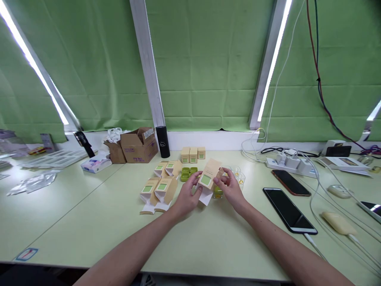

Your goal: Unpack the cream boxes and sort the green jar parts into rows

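We see the left hand and the right hand both clamped on a small tan cardboard carton with a square green label, its white flap hanging open, held above the smooth pale table. At nine o'clock from it lie more flat-sided cartons; at three o'clock, a glossy black phone.

Two bare forearms, sleeveless, hands without rings or gloves

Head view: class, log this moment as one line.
left hand + right hand: hold small carton | flap open | above table
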### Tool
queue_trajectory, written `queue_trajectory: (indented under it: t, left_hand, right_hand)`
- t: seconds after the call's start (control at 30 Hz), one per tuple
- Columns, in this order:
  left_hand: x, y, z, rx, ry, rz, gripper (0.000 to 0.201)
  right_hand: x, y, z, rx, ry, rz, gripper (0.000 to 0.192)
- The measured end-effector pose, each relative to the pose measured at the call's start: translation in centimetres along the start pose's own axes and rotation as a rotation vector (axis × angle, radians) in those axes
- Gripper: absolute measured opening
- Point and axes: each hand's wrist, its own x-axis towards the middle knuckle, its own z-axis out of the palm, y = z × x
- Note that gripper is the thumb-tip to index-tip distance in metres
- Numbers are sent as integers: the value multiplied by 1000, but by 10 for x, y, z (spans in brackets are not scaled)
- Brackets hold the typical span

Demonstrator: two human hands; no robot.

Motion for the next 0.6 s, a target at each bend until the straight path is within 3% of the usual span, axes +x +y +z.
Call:
queue_trajectory:
  t: [0.13, 0.27, 0.43, 0.6]
  left_hand:
    - [0, 2, 2, -27, -6, -48, 51]
    - [-2, 4, 3, -84, -29, -103, 69]
    - [-4, 1, 1, -105, -44, -76, 78]
    - [-4, -3, 0, -301, -100, -106, 79]
  right_hand:
    - [-2, -4, 1, 10, -28, -23, 71]
    - [-3, -6, 0, -4, -19, -26, 69]
    - [-4, -8, 0, -9, -11, -39, 70]
    - [-5, -11, 0, -38, 25, -41, 71]
